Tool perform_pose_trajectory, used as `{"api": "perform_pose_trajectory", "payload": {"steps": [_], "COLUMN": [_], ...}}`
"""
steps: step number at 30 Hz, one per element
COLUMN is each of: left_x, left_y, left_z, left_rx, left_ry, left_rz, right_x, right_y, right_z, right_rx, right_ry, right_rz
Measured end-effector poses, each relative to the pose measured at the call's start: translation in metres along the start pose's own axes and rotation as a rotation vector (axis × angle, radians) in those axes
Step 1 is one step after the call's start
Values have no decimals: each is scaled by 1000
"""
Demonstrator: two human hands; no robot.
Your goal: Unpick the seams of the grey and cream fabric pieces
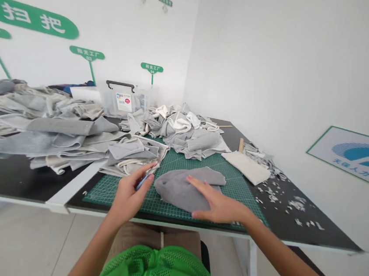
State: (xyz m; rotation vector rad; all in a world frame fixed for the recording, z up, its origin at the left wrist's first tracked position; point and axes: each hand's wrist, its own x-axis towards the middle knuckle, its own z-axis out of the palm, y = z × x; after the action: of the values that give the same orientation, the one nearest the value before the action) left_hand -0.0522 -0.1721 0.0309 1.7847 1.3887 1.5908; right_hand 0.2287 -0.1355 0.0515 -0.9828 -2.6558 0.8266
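A folded grey cloth piece lies on the green cutting mat in front of me. My right hand rests flat on its right part, fingers spread. Just left of the cloth, my left hand is closed around a small blue-handled tool. The tool's thin tip points up and away from me; its exact kind is too small to tell. Beyond that hand, a stack of grey and cream cloth pieces covers the mat's far left corner.
Large cloth heaps stand at the left and at the back. Behind them is a clear plastic box. To the right lie a cream folded cloth, a wooden stick and scattered scraps. A wall bounds the right side.
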Motion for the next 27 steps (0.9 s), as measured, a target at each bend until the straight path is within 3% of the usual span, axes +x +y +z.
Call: {"api": "perform_pose_trajectory", "payload": {"steps": [4,7,10,13,17,21,23,27], "left_x": [19,38,59,79,93,88,86,85], "left_y": [13,23,29,21,-9,-33,-42,-57], "left_z": [23,49,75,98,124,126,121,113], "left_rx": [3,53,129,161,147,147,149,147], "left_ry": [-51,-125,-283,-421,-487,-491,-479,-488], "left_rz": [61,116,175,210,201,165,147,116], "right_x": [-25,-31,-25,-8,23,46,51,54], "right_y": [22,53,74,75,69,79,93,124], "right_z": [-14,-12,-2,1,-6,-2,3,6], "right_rx": [-62,-73,-51,-30,8,96,147,163], "right_ry": [333,448,522,610,792,946,980,985], "right_rz": [86,156,156,119,108,122,130,286]}}
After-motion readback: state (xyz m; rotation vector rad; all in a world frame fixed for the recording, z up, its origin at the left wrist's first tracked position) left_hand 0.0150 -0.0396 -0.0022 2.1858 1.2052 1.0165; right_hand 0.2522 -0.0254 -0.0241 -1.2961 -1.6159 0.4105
